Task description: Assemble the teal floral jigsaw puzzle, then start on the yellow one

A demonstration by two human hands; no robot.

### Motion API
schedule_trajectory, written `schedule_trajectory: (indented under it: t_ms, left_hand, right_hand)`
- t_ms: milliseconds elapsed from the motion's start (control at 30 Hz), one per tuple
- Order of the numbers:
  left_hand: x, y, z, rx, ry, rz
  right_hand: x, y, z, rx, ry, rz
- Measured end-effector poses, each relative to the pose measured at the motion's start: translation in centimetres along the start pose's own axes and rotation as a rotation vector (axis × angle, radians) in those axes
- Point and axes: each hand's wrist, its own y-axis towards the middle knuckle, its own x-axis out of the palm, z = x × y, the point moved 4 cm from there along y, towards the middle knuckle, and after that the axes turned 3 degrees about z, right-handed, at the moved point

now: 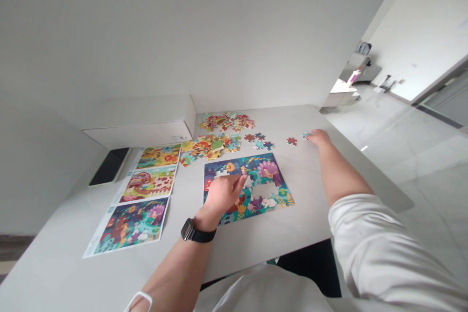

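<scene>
A partly filled jigsaw puzzle [285,198] of a night-time animal scene lies on the table, with pale gaps in its middle and upper left. Over its left part rests my left hand [224,191], fingers curled closed and pressed together. Whether anything is in them is hidden. Out to the right, my right hand [319,137] pinches a small blue puzzle piece [305,135] at the tabletop. A reddish-brown piece [291,141] lies just left of it. Several loose blue and brown pieces [259,145] are grouped above the puzzle.
Two piles of bright pieces, a yellow-green pile [210,146] and a pinkish pile [226,121], lie farther back. To the left are a picture sheet [146,187], a phone [109,166] and a white box [139,124]. A wall [234,39] rises behind the table [256,239].
</scene>
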Motion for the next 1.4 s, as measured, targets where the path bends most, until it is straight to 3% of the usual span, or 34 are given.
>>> schedule_trajectory:
  t_ms: [133,233,400,467,500,600,667,767,867,1067,1233,1400]
  left_hand:
    - [0.2,0.0,-0.3,-0.020,0.011,-0.009]
    - [0.4,0.0,-0.4,-0.026,0.024,-0.019]
    - [0.5,0.1,-0.2,-0.012,0.009,-0.012]
    - [0.3,0.1,0.0,-0.004,-0.009,-0.005]
    - [0.2,0.1,0.1,-0.003,-0.019,0.002]
    - [-0.1,0.0,0.6,0.010,-0.066,0.042]
    - [-0.3,-0.1,0.9,0.030,-0.128,0.100]
    - [-0.3,0.0,1.0,0.018,-0.298,0.195]
    - [0.5,0.4,0.2,-0.043,-0.546,0.211]
    - [2.0,1.4,-1.0,-0.191,-0.904,0.101]
    - [1.7,1.5,-0.8,-0.270,-1.076,0.122]
    - [1.6,1.5,-1.5,-0.326,-1.100,0.154]
  right_hand:
    - [-0.4,0.3,-0.2,0.021,0.058,-0.078]
    - [-1.0,-0.3,0.2,0.085,0.205,-0.034]
    - [-1.8,-3.9,-0.7,0.079,0.460,-0.007]
    - [-2.1,-6.9,-2.2,0.021,0.584,-0.030]
    - [-2.1,-8.8,-3.2,-0.026,0.756,-0.057]
    - [-2.0,-15.8,-7.0,-0.214,1.178,-0.217]
    - [-1.7,-20.5,-9.3,-0.309,1.328,-0.278]
    - [-0.6,-26.2,-12.2,-0.334,1.458,-0.404]
    - [1.2,-29.2,-14.3,-0.291,1.554,-0.561]
    - [3.8,-30.2,-15.3,-0.222,1.588,-0.685]
    - [4.3,-30.1,-14.6,-0.256,1.490,-0.725]
    - [4.3,-30.1,-14.6,-0.323,1.423,-0.703]
